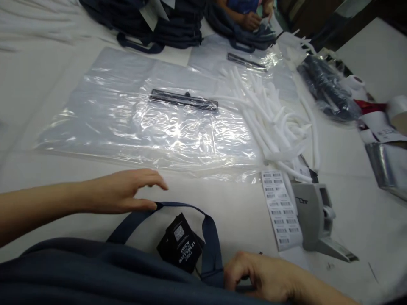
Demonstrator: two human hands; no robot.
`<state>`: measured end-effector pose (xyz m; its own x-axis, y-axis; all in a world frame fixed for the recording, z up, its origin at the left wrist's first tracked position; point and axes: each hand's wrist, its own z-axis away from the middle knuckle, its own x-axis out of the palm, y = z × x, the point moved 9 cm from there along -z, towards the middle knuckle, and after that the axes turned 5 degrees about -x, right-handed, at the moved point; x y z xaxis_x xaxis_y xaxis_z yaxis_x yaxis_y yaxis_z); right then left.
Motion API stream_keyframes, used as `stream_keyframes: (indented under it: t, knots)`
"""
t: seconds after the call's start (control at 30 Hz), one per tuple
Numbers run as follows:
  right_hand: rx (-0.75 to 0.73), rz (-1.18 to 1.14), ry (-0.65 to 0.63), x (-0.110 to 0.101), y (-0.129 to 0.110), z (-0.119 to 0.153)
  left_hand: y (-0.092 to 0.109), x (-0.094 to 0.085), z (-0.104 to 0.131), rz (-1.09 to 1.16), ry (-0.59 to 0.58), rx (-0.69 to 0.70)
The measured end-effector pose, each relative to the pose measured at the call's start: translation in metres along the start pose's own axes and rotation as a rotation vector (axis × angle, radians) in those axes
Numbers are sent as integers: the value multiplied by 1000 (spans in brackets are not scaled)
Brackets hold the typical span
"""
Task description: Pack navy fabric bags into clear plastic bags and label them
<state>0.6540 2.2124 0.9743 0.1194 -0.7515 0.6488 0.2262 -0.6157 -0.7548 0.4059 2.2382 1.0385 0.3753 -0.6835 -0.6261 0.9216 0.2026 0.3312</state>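
Observation:
A navy fabric bag (104,271) lies along the near edge of the table, its strap handle (211,237) looped out over the white surface. Black hang tags (182,243) with white print and a square code rest inside that loop. My left hand (136,190) is open, thumb tip at the top of the handle and fingers spread above it. My right hand (251,271) is curled closed on the bag beside the handle's right base. Part of its grip is hidden by the fingers.
Clear plastic bags (121,118) with dark strips lie ahead, beside white foam-like tubes (270,110). A barcode label sheet (280,212) and grey tape dispenser (310,216) stand right. Folded navy bags (178,25) sit at the back. Another person's hands (254,20) work there.

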Motion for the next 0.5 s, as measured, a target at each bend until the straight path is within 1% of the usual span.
stream_keyframes:
  t: [0.03,0.07,0.1,0.17,0.2,0.23,0.27,0.3,0.33,0.37,0.43,0.47,0.5]
  knots:
    - [57,-55,7,3,7,3,14,5,-22,-46,-53,52]
    - [121,-127,20,6,16,5,27,19,-39,-95,-134,110]
    - [186,-204,36,9,24,6,39,36,-52,-149,-194,176]
    - [296,-331,52,15,41,7,55,72,-66,-253,-240,293]
    - [337,-371,38,19,48,6,59,86,-68,-294,-228,340]
    - [364,-397,14,23,55,5,62,93,-70,-316,-188,363]
    - [370,-406,-12,26,61,2,62,93,-71,-304,-119,350]
    - [349,-380,-20,25,66,-2,59,83,-71,-249,-25,301]
    - [294,-298,8,19,69,-8,55,66,-71,-153,89,222]
    - [216,-168,75,7,68,-15,48,44,-68,-28,214,129]
    - [63,120,261,-22,59,-25,36,0,-57,223,429,-31]
    - [-6,248,368,-37,50,-29,34,-17,-50,324,502,-71]
    - [-89,375,466,-50,38,-31,36,-30,-44,407,549,-82]
